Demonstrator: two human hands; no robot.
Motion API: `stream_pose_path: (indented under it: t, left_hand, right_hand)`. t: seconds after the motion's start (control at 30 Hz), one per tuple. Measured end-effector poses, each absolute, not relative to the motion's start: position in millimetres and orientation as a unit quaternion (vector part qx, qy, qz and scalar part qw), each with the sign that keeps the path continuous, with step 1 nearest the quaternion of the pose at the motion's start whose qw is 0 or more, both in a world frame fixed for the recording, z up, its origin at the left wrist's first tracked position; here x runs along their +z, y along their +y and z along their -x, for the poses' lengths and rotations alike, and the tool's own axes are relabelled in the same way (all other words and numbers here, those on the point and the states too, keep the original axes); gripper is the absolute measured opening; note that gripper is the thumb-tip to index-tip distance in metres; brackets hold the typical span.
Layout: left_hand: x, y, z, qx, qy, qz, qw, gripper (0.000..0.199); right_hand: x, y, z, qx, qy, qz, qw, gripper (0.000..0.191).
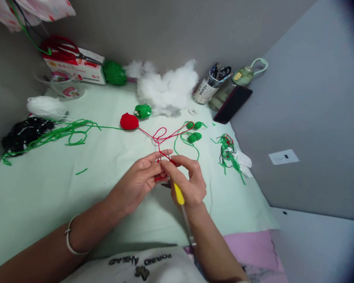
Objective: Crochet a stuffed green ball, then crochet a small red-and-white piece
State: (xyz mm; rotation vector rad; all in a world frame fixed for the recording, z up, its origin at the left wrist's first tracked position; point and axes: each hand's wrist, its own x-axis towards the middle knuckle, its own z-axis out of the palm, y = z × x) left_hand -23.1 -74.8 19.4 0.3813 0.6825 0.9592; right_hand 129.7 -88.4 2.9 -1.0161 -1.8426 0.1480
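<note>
My left hand (138, 177) is closed, pinching red yarn (159, 144) near its fingertips. A strand passes over its raised forefinger. In my right hand (191, 179) is a crochet hook (179, 194) with a yellow handle, its thin metal shaft pointing up at the left fingers. Both hands meet just above the table, and fingers hide most of the red stitches between them. The yarn runs in loose loops to a red ball (129, 121). A dark pointed metal piece shows below the fingers, its kind unclear. Several small green crocheted pieces (194, 137) lie beyond my right hand.
White stuffing (168, 88) is heaped at the back beside green yarn balls (114, 72). Scissors (67, 51) rest on a box (90, 74). A pen cup (206, 90), bottle (243, 74) and dark phone (233, 104) stand back right. Tangled green yarn (61, 133) lies left; scraps (228, 155) lie right.
</note>
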Motion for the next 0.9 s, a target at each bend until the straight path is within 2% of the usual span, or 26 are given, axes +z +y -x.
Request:
stream_pose_path:
  t: [0.13, 0.23, 0.37, 0.47, 0.57, 0.67, 0.73, 0.9]
  left_hand:
    - [19.8, -71.9, 24.6, 0.461, 0.316, -0.147, 0.816, 0.028]
    - [21.4, -72.8, 24.5, 0.471, 0.319, -0.183, 0.801, 0.03]
    - [22.8, -75.4, 22.2, 0.472, 0.329, -0.239, 0.782, 0.026]
    - [21.9, -75.1, 21.1, 0.478, 0.353, -0.253, 0.764, 0.033]
    - [18.4, -74.1, 19.6, 0.482, 0.354, -0.235, 0.767, 0.038]
    - [15.5, -73.6, 18.0, 0.472, 0.326, -0.177, 0.8, 0.026]
    - [16.0, -73.1, 18.0, 0.467, 0.311, -0.147, 0.814, 0.021]
    - [21.3, -69.5, 22.8, 0.482, 0.305, -0.118, 0.813, 0.029]
  right_hand:
    - [10.7, -83.3, -129.8, 0.271, -0.614, 0.423, 0.609, 0.021]
    - [14.5, -78.2, -127.8, 0.367, -0.563, 0.401, 0.622, 0.017]
    - [14.9, -76.0, -125.4, 0.358, -0.579, 0.419, 0.601, 0.015]
    - [13.4, -78.3, -125.7, 0.324, -0.598, 0.427, 0.595, 0.017]
    - [8.5, -82.1, -126.4, 0.211, -0.679, 0.433, 0.554, 0.025]
    - [3.5, -84.1, -126.5, 0.106, -0.732, 0.437, 0.512, 0.034]
    - [3.4, -83.3, -126.3, 0.129, -0.717, 0.431, 0.532, 0.032]
    - [11.4, -78.4, -127.3, 0.294, -0.578, 0.423, 0.633, 0.018]
